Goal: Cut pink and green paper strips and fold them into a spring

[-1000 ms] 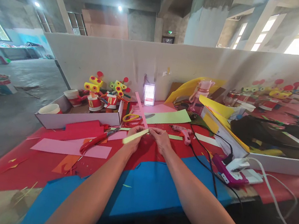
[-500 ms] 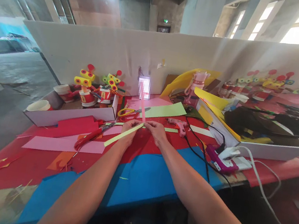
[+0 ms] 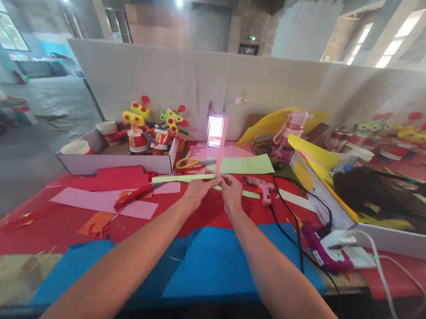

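My left hand [image 3: 199,189] is closed, pinching a pale yellow-green paper strip [image 3: 168,178] that juts out to the left, nearly level. A pink paper strip [image 3: 221,152] stands upright from the corner where the two strips meet. At that corner my right hand [image 3: 232,191] is closed too, its fingertips against my left ones and pinching the strips' ends. Whether the strips are stuck together is hidden by my fingers. Just beyond my hands lie yellow-handled scissors [image 3: 187,164] and a green paper sheet [image 3: 245,163]. A pink glue gun [image 3: 263,187] rests right of my right hand.
Cup robots stand in a box [image 3: 122,159] at left. Red-handled scissors [image 3: 134,196] lie on pink paper [image 3: 78,198]. Blue paper [image 3: 218,270] covers the near edge. Cables run to a purple power strip [image 3: 319,247] beside another box [image 3: 396,241]. A pale partition [image 3: 150,71] closes the back.
The yellow-green strip has swung up from a downward slant to nearly level. The pink strip has gone from leaning left to upright. My view has turned slightly left.
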The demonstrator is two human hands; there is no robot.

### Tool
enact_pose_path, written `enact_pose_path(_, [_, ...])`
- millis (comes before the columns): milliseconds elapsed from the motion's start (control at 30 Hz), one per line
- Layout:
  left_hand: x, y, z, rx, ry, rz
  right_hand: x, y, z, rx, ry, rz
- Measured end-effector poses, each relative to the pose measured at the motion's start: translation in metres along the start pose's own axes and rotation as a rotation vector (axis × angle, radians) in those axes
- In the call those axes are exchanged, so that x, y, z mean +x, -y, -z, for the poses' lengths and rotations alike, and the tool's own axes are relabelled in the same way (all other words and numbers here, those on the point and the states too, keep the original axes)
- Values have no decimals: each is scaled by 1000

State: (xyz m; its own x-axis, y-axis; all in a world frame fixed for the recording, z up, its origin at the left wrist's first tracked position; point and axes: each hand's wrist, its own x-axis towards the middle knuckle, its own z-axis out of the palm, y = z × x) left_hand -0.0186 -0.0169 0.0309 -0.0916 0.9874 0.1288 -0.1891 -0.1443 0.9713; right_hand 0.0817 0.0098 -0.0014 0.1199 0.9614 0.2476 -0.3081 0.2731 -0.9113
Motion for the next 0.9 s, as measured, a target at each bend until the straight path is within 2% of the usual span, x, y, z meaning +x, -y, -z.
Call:
enact_pose_path(133, [9,9,-1,-89,-96,75,2,-1,4,45,12,-39])
enact_pose_path(233, [13,14,7,6,-170,-28,2,-1,4,50,96,-64])
enact_pose_path(367, [12,14,19,203,-192,-107,2,-2,2,-1,149,-59])
enact_pose_path(467, [11,14,22,268,-195,-141,2,-3,3,-43,155,-51])
enact_pose_path(733, [10,22,23,259,-155,-143,4,-4,8,-284,119,68])
enact_pose_path(900, [10,23,25,281,-154,-164,5,-2,9,-257,154,68])
